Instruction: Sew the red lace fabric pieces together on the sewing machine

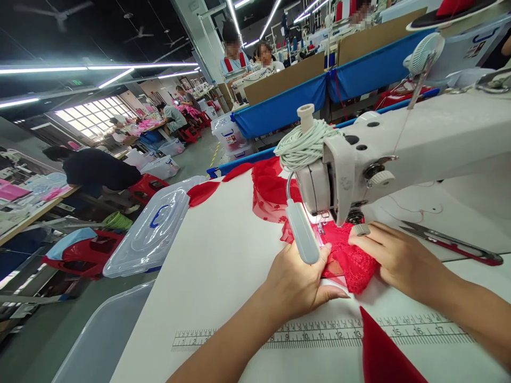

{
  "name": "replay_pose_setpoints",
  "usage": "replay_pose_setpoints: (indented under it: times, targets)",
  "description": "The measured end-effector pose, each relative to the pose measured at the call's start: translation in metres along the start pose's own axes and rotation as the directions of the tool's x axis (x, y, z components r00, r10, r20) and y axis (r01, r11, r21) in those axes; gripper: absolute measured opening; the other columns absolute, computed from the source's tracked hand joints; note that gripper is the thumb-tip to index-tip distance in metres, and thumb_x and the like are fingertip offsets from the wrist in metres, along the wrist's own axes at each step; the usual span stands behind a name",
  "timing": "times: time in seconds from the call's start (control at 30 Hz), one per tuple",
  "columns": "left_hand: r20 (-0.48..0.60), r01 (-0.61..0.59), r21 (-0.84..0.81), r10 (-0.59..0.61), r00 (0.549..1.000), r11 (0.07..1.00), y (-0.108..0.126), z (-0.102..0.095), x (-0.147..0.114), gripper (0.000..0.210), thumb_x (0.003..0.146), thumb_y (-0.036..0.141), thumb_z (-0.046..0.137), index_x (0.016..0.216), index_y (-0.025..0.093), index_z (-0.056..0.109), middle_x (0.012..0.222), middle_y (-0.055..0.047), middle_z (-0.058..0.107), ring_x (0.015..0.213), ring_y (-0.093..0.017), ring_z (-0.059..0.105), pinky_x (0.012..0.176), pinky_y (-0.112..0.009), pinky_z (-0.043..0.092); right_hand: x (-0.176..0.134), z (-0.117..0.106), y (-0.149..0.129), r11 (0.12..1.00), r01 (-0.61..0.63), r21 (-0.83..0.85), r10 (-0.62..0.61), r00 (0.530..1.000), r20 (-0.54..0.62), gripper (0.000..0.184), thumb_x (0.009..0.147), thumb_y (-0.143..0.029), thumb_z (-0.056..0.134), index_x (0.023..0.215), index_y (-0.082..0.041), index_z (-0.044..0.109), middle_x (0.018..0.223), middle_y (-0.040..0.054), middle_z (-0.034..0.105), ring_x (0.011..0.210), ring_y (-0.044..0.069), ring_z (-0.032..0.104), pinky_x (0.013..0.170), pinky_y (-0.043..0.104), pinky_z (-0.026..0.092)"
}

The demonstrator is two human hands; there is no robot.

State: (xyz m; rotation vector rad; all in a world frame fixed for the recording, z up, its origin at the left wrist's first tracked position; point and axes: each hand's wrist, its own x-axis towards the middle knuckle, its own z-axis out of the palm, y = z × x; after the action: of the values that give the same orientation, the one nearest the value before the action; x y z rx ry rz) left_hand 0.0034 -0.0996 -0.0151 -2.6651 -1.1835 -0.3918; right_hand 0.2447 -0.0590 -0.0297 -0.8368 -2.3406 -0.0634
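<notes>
A piece of red lace fabric (361, 266) lies bunched under the head of a white sewing machine (419, 138). My left hand (293, 279) rests on the table at the fabric's left edge, thumb and forefinger spread apart; a grey lamp (303, 231) on a bent neck hides part of its fingers. On the right side, my right hand (399, 258) has its fingers curled onto the lace, close to the needle area, which is mostly hidden. Sheer red fabric (271, 186) trails behind the machine head. A pointed red cloth (383, 346) hangs over the near table edge.
Thread snips (455, 242) lie right of my right hand. A printed ruler (305, 338) runs along the white table (207, 255). Pale green cord (305, 143) is coiled atop the machine. A lidded plastic bin (147, 229) stands left; several people sit at other tables.
</notes>
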Motion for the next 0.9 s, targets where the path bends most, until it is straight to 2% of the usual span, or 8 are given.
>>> replay_pose_setpoints:
  times: [0.2,0.47,0.67,0.77,0.9]
  targets:
    - [0.029,0.001,0.045,-0.002,1.000,0.999,0.0030,-0.0013,-0.0009,0.090,0.095,0.077,0.017,0.137,0.010,0.059,0.111,-0.021,0.070,0.098,-0.031,0.068,0.069,-0.039,0.059,0.0012,0.0009,0.0002,1.000,0.001,-0.008,-0.001,1.000,0.008,0.046,0.060,0.012,0.036,0.085,-0.018,0.060,0.084,0.0053,0.057,0.077,0.021,0.053,0.066,0.031,0.042]
    - [0.073,0.013,0.131,-0.023,0.997,0.991,0.0083,-0.0049,-0.0024,0.088,0.094,0.078,0.018,0.140,0.014,0.058,0.112,-0.021,0.070,0.094,-0.030,0.068,0.059,-0.033,0.054,-0.0012,0.0043,0.0023,0.999,-0.050,0.001,0.050,0.998,0.032,0.044,0.056,0.013,0.036,0.077,-0.019,0.057,0.083,0.0040,0.055,0.077,0.021,0.050,0.066,0.031,0.040]
    - [0.032,0.006,0.085,-0.009,0.999,0.996,0.0065,-0.0051,0.0001,0.083,0.096,0.076,0.022,0.135,0.014,0.061,0.114,-0.021,0.069,0.097,-0.031,0.067,0.067,-0.036,0.057,-0.0018,0.0056,0.0024,0.999,-0.047,-0.015,0.047,0.998,0.038,0.045,0.056,0.013,0.036,0.078,-0.019,0.057,0.085,0.0046,0.056,0.079,0.022,0.051,0.067,0.033,0.042]
    - [0.001,0.009,0.053,-0.010,1.000,0.999,0.0051,-0.0046,0.0010,0.085,0.096,0.075,0.017,0.133,0.013,0.063,0.111,-0.020,0.069,0.097,-0.030,0.066,0.072,-0.039,0.058,-0.0016,0.0060,0.0032,0.999,-0.044,0.001,0.044,0.998,0.047,0.044,0.057,0.013,0.036,0.079,-0.019,0.056,0.086,0.0049,0.055,0.081,0.022,0.052,0.069,0.033,0.044]
    - [0.018,0.032,0.033,-0.033,0.999,0.999,0.0046,-0.0045,0.0003,0.085,0.096,0.075,0.016,0.136,0.014,0.061,0.104,-0.019,0.070,0.100,-0.032,0.066,0.075,-0.041,0.059,0.0023,0.0023,0.0026,0.999,-0.018,-0.047,0.020,0.999,0.040,0.038,0.059,0.009,0.040,0.079,-0.018,0.056,0.085,0.0063,0.057,0.079,0.022,0.054,0.068,0.033,0.045]
